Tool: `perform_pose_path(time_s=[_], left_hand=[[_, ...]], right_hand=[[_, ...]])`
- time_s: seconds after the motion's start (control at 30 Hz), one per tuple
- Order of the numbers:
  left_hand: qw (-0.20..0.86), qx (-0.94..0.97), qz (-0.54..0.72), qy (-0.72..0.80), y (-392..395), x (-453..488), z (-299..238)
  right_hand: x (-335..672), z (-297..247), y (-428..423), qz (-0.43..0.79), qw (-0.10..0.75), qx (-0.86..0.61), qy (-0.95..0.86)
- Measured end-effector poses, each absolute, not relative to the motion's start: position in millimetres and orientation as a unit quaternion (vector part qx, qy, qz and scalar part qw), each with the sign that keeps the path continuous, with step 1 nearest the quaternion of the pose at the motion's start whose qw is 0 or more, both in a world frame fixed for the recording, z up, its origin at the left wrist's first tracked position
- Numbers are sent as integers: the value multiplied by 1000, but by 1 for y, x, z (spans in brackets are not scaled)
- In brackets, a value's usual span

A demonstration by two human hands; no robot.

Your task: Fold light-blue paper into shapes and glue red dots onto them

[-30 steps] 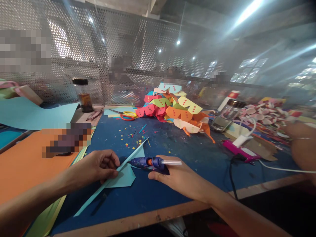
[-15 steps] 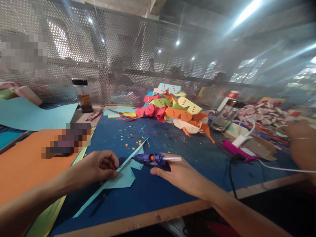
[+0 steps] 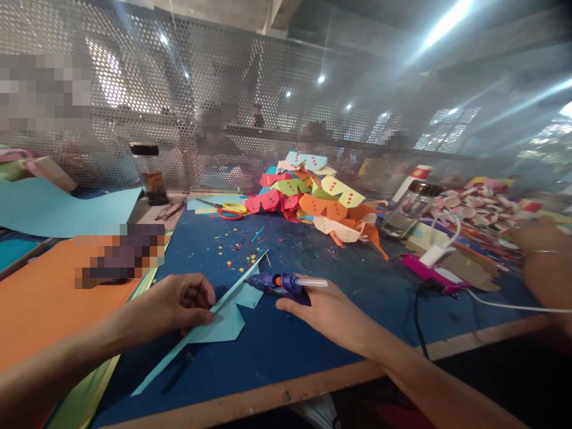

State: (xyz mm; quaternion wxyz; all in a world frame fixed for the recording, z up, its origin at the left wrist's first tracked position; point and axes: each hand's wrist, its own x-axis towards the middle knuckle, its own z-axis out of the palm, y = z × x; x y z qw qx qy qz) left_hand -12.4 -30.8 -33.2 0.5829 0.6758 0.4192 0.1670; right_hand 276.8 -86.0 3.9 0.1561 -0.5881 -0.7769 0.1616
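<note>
My left hand (image 3: 190, 304) pinches the raised fold of a light blue paper cutout (image 3: 223, 325), which has a long thin strip and a notched flap lying on the blue tabletop. My right hand (image 3: 317, 307) is wrapped around a dark blue glue gun (image 3: 272, 282) with a clear glue stick (image 3: 313, 283) poking out of its back end. The gun's nozzle points left and sits at the fold of the paper, beyond my left fingertips. Whether glue is coming out is too small to tell.
Folded paper pieces (image 3: 313, 196) in many colours are heaped at the back. Scissors (image 3: 232, 210) lie left of them, near paper scraps. Glass jars (image 3: 154, 179) stand left and right. A pink power strip (image 3: 435, 274) trails cables. Another person's arm (image 3: 540, 262) is at far right.
The glue gun in my right hand has slid slightly up and to the right along the paper fold. My left hand and the paper have stayed nearly still.
</note>
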Motion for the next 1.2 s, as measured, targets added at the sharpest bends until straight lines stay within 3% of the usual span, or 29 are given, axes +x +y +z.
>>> perform_pose_path(time_s=[0.33, 0.67, 0.77, 0.9, 1.2], left_hand=[[580, 677, 163, 423, -31, -12, -31], [589, 676, 178, 406, -28, -14, -38], [586, 675, 184, 408, -28, -13, -36], [582, 675, 192, 409, -29, -11, -33], [555, 692, 225, 402, -31, -10, -26]], right_hand=[[273, 5, -89, 175, 165, -587, -773], [291, 9, -107, 321, 201, -610, -696], [311, 8, -106, 190, 235, -646, -701], [345, -4, -99, 6, 211, -715, -667], [386, -35, -105, -68, 145, -662, -732]])
